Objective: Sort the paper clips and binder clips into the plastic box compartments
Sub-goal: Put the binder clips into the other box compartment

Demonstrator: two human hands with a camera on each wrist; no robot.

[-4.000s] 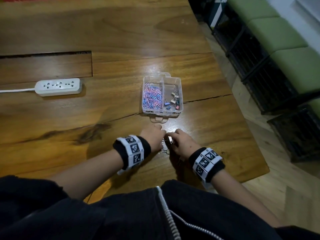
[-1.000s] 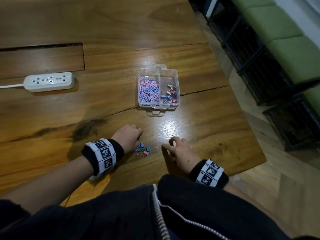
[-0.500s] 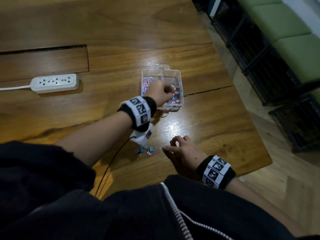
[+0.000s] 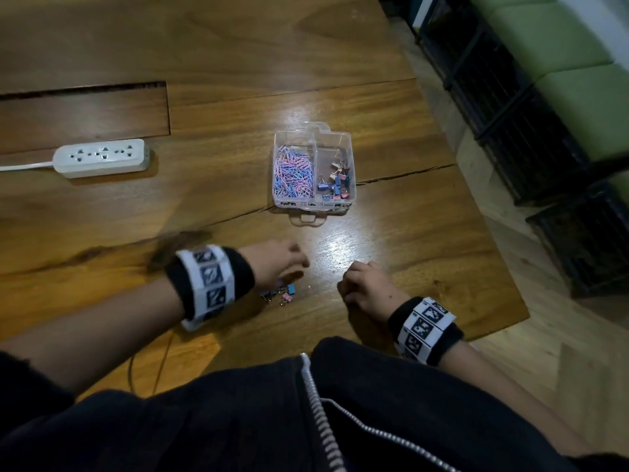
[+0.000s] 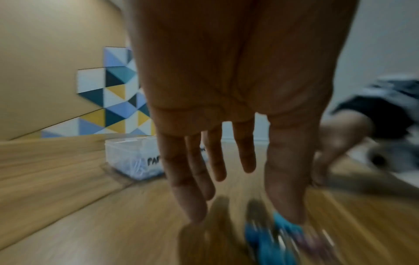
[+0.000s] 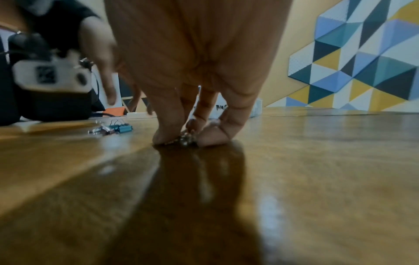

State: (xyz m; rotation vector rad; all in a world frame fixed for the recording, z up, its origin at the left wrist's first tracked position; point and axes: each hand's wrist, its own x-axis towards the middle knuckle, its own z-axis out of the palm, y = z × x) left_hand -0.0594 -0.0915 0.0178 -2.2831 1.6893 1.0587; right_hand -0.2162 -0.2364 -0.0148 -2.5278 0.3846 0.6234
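Note:
A clear plastic box stands mid-table, pink and blue paper clips in its left compartment, binder clips in its right. A small pile of loose blue and pink binder clips lies near the front edge. My left hand hovers just over this pile, fingers straight and spread; the left wrist view shows the blurred blue clips under the fingertips. To the right, my right hand rests on the table, fingers curled. Its thumb and fingertips pinch a small shiny clip against the wood.
A white power strip with its cord lies at the left. The table's right edge drops to the floor, with black crates and green cushions beyond. A crack runs across the wood beside the box.
My left hand has come back from over the box's right compartment down to the loose binder clips. The right hand has stayed in place, fingers still curled on the table.

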